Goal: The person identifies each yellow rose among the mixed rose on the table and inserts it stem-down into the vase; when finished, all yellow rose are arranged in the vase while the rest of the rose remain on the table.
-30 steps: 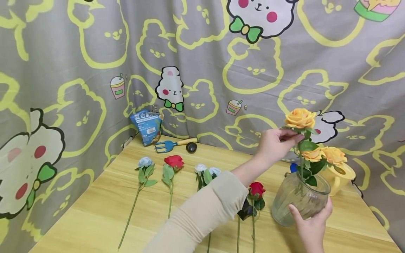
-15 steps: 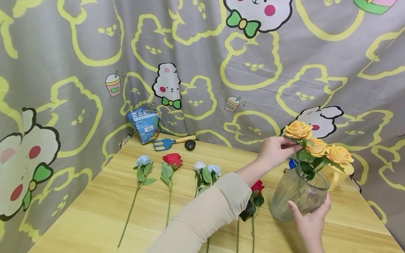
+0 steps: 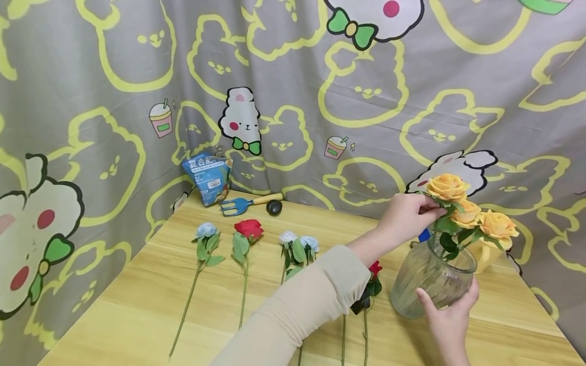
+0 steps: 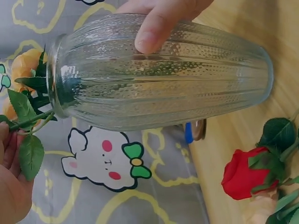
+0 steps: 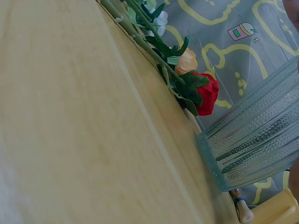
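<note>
My left hand (image 3: 409, 217) pinches the stem of a yellow rose (image 3: 447, 187) just under its bloom. The stem runs down into a ribbed clear glass vase (image 3: 426, 284); its lower end is blurred by the textured glass. Two more yellow roses (image 3: 498, 226) stand in the vase, leaning right. With its thumb on the near side and fingers round the far side, my right hand (image 3: 450, 320) grips the vase, which tilts slightly. In the left wrist view, the right thumb (image 4: 148, 41) lies against the glass (image 4: 187, 88), and left fingers pinch the green stem (image 4: 32, 120) beside the mouth.
Several flowers lie on the wooden table (image 3: 133, 305): a blue one (image 3: 207, 230), a red rose (image 3: 248, 229), pale ones (image 3: 308, 244) and another red rose (image 5: 208, 93). A blue hand fork (image 3: 235, 206) and blue bag (image 3: 209, 180) sit behind. A yellow watering can (image 3: 486, 254) stands behind the vase.
My left hand has lowered the yellow rose deeper into the vase, then shifted it slightly right, close against the other blooms. The right hand keeps its grip on the vase.
</note>
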`<state>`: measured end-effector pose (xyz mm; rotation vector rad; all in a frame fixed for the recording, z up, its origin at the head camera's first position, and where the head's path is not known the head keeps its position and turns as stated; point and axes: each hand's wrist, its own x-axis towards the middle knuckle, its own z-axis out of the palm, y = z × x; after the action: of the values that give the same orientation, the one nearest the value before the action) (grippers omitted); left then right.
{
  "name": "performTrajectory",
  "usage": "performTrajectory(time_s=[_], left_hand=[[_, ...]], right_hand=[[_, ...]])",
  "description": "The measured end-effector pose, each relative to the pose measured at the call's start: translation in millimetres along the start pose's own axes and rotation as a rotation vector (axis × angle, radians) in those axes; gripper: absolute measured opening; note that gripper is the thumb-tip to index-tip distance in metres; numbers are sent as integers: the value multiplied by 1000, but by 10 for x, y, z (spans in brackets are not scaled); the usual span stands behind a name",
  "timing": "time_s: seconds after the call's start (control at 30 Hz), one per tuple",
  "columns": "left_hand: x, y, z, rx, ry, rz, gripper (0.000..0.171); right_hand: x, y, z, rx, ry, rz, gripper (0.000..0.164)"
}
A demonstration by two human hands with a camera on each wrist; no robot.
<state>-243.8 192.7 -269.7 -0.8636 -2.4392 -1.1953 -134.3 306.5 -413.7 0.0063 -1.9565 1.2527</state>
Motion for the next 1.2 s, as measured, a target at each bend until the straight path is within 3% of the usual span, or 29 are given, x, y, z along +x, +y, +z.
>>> performTrajectory(time_s=[0.1, 0.4, 0.7, 1.2], left_hand=[[-15, 2, 14, 38, -23, -2, 17], [-87, -9, 165, 123, -89, 43, 12], [-114, -32, 235, 74, -103, 58, 12], [-116, -97, 301, -52, -89, -62, 12]], right_hand=[[-2, -41, 4, 0, -4, 3, 99], [12, 162, -10, -23, -11, 33, 104], [6, 151, -27, -56, -12, 56, 103], [11, 169, -10, -31, -6, 28, 101]])
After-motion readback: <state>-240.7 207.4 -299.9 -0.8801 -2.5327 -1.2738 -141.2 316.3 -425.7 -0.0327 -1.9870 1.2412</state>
